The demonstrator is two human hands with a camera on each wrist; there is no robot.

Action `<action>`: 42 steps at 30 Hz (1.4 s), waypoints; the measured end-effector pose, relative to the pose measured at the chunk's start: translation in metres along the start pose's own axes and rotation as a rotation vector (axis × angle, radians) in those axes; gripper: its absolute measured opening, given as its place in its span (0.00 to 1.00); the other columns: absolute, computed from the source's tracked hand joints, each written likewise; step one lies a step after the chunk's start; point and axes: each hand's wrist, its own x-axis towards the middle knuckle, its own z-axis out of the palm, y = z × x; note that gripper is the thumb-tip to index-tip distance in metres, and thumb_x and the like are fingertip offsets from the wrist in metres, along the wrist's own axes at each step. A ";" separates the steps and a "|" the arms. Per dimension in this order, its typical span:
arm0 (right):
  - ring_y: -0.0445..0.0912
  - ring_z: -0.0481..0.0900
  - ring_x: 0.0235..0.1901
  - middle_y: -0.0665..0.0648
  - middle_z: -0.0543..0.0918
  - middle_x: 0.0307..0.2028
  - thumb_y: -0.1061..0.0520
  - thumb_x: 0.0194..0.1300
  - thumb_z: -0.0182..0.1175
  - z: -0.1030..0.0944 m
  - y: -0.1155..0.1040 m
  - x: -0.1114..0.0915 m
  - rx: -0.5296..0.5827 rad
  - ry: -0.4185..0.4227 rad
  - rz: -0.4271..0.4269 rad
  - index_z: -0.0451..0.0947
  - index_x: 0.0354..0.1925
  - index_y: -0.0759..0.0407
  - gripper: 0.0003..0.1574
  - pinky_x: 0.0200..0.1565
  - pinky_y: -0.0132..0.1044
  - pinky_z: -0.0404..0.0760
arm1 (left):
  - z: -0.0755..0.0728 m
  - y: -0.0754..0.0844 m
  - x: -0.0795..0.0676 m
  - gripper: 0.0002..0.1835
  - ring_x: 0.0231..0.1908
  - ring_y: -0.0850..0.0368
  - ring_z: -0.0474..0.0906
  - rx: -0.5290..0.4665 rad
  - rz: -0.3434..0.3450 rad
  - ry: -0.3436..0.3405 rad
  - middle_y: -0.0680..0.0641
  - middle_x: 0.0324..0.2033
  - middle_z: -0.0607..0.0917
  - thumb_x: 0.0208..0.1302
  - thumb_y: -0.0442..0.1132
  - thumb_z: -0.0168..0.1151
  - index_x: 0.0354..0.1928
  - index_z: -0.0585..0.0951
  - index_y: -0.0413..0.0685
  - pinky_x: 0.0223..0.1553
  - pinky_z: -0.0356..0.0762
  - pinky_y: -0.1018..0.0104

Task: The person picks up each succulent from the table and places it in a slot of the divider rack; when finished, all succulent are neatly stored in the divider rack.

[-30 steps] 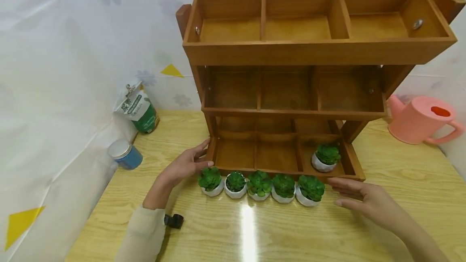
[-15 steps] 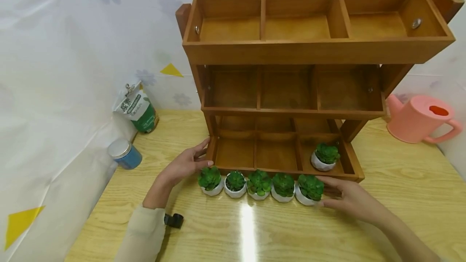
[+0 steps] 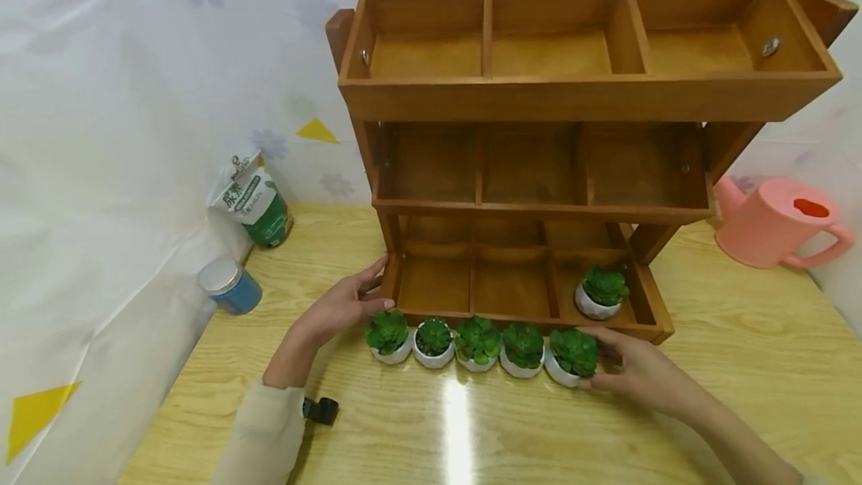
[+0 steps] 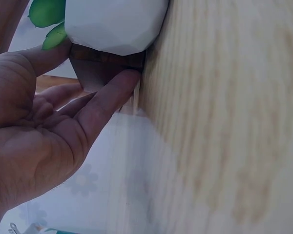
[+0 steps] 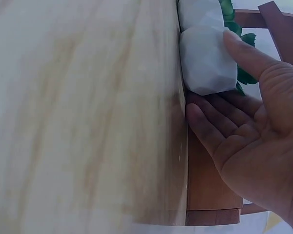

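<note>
At the lower left corner of a brown three-tier wooden shelf (image 3: 579, 101), my left hand (image 3: 340, 309) holds the bottom tier, thumb toward the front and fingers along the side. In the left wrist view, the shelf corner (image 4: 102, 66) shows between thumb and fingers (image 4: 112, 92). Several succulents in white faceted pots line the tray's front. My right hand (image 3: 629, 369) grips the rightmost potted succulent (image 3: 571, 354), its thumb in front and fingers behind. The right wrist view shows that white pot (image 5: 207, 61) between thumb and fingers. Another potted succulent (image 3: 601, 293) sits in the bottom right compartment.
A pink watering can (image 3: 781, 223) stands right of the shelf. On the left are a green and white pouch (image 3: 256, 204) and a blue jar with a silver lid (image 3: 230, 287). The light wood table (image 3: 539, 440) meets a white wall covering (image 3: 101, 171).
My right hand has moved left from beside the tray's right corner to the rightmost potted succulent and closed around its pot. My left hand stays at the shelf corner.
</note>
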 end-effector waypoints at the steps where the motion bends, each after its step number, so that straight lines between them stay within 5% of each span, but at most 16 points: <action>1: 0.52 0.81 0.58 0.56 0.83 0.60 0.32 0.53 0.74 0.001 0.000 0.000 0.010 -0.001 0.008 0.74 0.67 0.51 0.49 0.51 0.32 0.81 | 0.000 0.000 0.000 0.45 0.75 0.37 0.62 0.000 -0.003 0.000 0.35 0.79 0.53 0.74 0.40 0.61 0.82 0.45 0.65 0.60 0.79 0.48; 8: 0.49 0.83 0.57 0.56 0.83 0.59 0.36 0.53 0.75 0.005 0.001 -0.001 0.096 0.003 0.002 0.74 0.66 0.51 0.47 0.53 0.36 0.84 | 0.000 -0.004 0.000 0.45 0.76 0.36 0.57 0.006 -0.009 0.006 0.36 0.79 0.52 0.74 0.41 0.61 0.82 0.46 0.66 0.62 0.77 0.44; 14: 0.34 0.82 0.52 0.60 0.83 0.59 0.42 0.56 0.76 0.003 0.003 -0.001 0.116 -0.004 -0.003 0.73 0.68 0.55 0.45 0.48 0.29 0.83 | -0.001 -0.003 0.001 0.44 0.76 0.36 0.59 0.018 -0.004 0.006 0.35 0.79 0.54 0.74 0.41 0.61 0.82 0.46 0.66 0.61 0.78 0.46; 21: 0.41 0.85 0.51 0.65 0.81 0.60 0.43 0.57 0.75 0.001 0.004 -0.002 0.174 -0.015 0.017 0.72 0.69 0.60 0.47 0.48 0.34 0.86 | 0.001 -0.002 0.002 0.45 0.74 0.37 0.62 0.005 -0.004 0.001 0.36 0.79 0.54 0.74 0.41 0.61 0.82 0.46 0.66 0.62 0.77 0.46; 31: 0.28 0.83 0.46 0.69 0.82 0.57 0.53 0.60 0.75 -0.011 -0.003 -0.006 0.289 0.020 -0.010 0.72 0.68 0.66 0.43 0.44 0.28 0.85 | 0.000 -0.002 0.000 0.44 0.74 0.36 0.62 0.007 -0.005 0.007 0.35 0.79 0.54 0.74 0.40 0.60 0.82 0.46 0.66 0.63 0.77 0.45; 42: 0.26 0.81 0.47 0.63 0.84 0.57 0.51 0.56 0.78 -0.026 -0.014 -0.009 0.138 0.141 -0.040 0.76 0.66 0.57 0.42 0.42 0.27 0.83 | 0.000 -0.002 0.000 0.44 0.76 0.36 0.59 0.006 -0.007 0.008 0.35 0.79 0.53 0.74 0.41 0.61 0.82 0.47 0.66 0.63 0.76 0.45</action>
